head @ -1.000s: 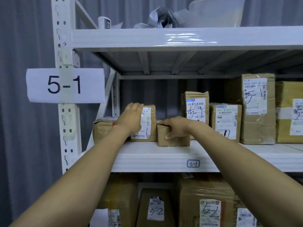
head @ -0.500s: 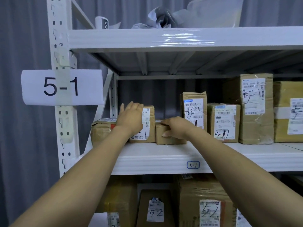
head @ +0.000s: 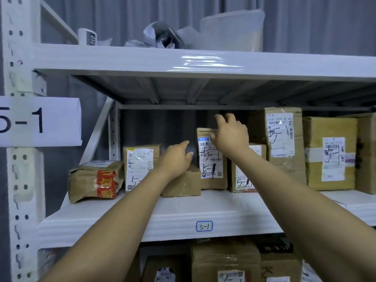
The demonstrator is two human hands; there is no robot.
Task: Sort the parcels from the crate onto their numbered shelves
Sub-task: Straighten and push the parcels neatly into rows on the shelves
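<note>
The white shelf carries a small tag reading 5-1. On it stand several brown parcels with 5-1 written on their labels. My left hand rests with straight fingers on top of a small plain brown box. My right hand is raised at the top right corner of a tall upright parcel, fingers spread and loosely bent, thumb against its front. It grips nothing that I can see. A labelled box stands left of my left hand.
A crumpled parcel with red tape lies at the shelf's left end. More boxes fill the right side. A large 5-1 sign hangs on the left post. Parcels marked 5-2 sit below; bags lie on the top shelf.
My left hand left the labelled box and moved right onto the small brown box. My right hand let go of that small box and rose to the tall parcel's top. The view came closer.
</note>
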